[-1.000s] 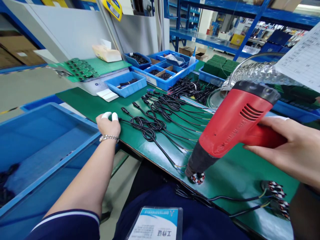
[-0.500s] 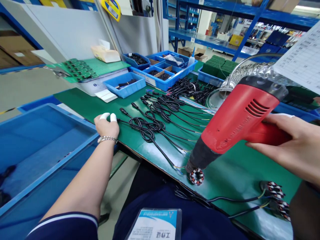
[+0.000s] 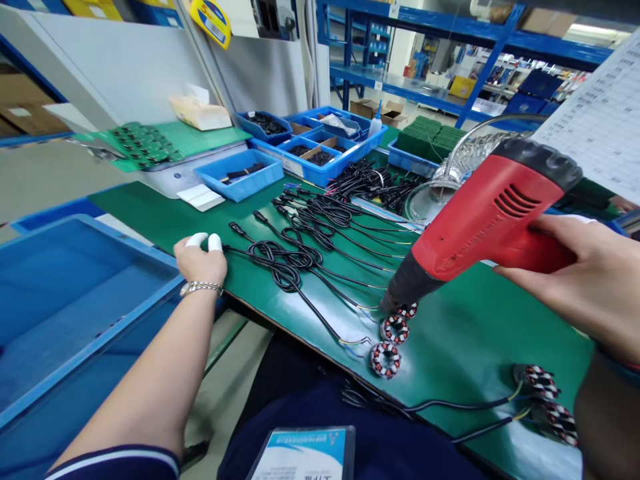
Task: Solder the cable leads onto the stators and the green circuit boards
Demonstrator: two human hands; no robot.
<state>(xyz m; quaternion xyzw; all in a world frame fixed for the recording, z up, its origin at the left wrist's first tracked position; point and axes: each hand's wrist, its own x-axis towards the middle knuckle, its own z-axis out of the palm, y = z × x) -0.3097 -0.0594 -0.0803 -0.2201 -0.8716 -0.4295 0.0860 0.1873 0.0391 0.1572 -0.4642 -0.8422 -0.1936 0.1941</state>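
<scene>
A red and black heat gun (image 3: 467, 220) is held by its handle in my right hand (image 3: 585, 273). Its dark nozzle points down and left, partly covering the rearmost in a row of small ring-shaped motor stators (image 3: 385, 360). Thin wires join the stators to black cables (image 3: 320, 317), which lie in knotted bundles across the green tabletop (image 3: 475, 347). At the table's left edge, my left hand (image 3: 203, 261) is closed on the end of the nearest black cable (image 3: 237, 251). White covers sit on two of its fingertips.
Two more wired stators (image 3: 537, 383) lie at the front right. Behind the cables stand a divided blue parts tray (image 3: 315, 177) and a small blue bin (image 3: 243, 183). A large blue crate (image 3: 90, 333) is left of the table. A paper sheet (image 3: 595, 113) hangs at the right.
The heat gun's nozzle has moved back along the row, uncovering the nearer stators. My left hand stays at the cable end. The whole view has shifted slightly.
</scene>
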